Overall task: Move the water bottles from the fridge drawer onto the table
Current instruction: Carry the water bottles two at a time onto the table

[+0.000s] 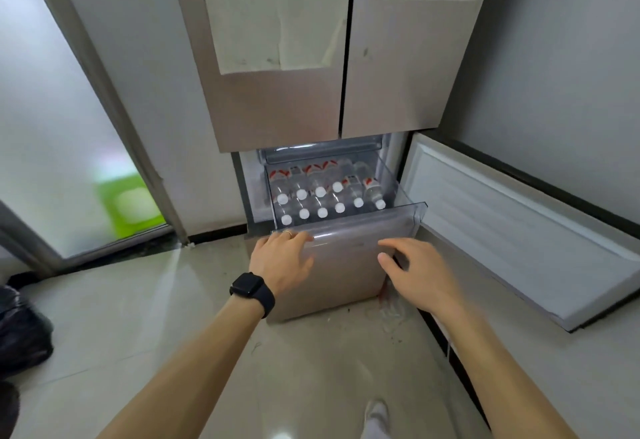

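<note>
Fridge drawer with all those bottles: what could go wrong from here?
The drawer is pulled out and packed with water bottles; with only the left hand on its rim, it might tip or jam. The open fridge door stands close beside the right hand, which could bump it.

The fridge drawer (360, 230), of clear plastic, stood pulled out. Inside it the water bottles (322, 212), clear with white caps and red-and-white labels, lay packed side by side in two layers, caps toward the drawer's front wall.
</note>
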Demonstrator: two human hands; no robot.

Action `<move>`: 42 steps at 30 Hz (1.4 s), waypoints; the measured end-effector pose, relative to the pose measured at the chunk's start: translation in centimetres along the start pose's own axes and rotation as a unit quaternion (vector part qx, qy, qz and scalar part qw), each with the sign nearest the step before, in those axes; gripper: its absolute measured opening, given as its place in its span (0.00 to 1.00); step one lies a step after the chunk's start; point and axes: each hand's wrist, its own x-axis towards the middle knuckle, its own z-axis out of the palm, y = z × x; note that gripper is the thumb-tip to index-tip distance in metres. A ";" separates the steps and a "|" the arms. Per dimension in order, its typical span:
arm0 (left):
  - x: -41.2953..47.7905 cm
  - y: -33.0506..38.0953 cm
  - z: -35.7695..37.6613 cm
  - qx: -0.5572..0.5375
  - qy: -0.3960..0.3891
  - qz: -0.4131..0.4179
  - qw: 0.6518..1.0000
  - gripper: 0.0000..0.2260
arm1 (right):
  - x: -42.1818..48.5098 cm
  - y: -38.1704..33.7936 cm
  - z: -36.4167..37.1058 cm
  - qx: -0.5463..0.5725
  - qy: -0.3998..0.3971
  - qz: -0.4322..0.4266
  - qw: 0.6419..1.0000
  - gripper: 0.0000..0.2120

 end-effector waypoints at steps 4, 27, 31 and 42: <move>7.5 0.6 1.2 0.004 -0.001 -0.041 0.999 0.20 | 8.1 3.1 0.1 0.022 -0.039 -0.012 0.999 0.17; 32.1 -1.8 11.9 -0.546 -0.123 -0.393 0.729 0.24 | 38.2 9.5 12.1 0.298 -0.222 0.205 0.906 0.05; 34.7 -2.2 12.4 -0.639 -0.101 -0.435 0.627 0.15 | 40.1 8.8 14.2 0.442 -0.239 0.335 0.797 0.09; 35.8 -1.5 12.1 -0.668 -0.051 -0.433 0.602 0.17 | 42.7 7.7 15.3 0.510 -0.221 0.403 0.727 0.20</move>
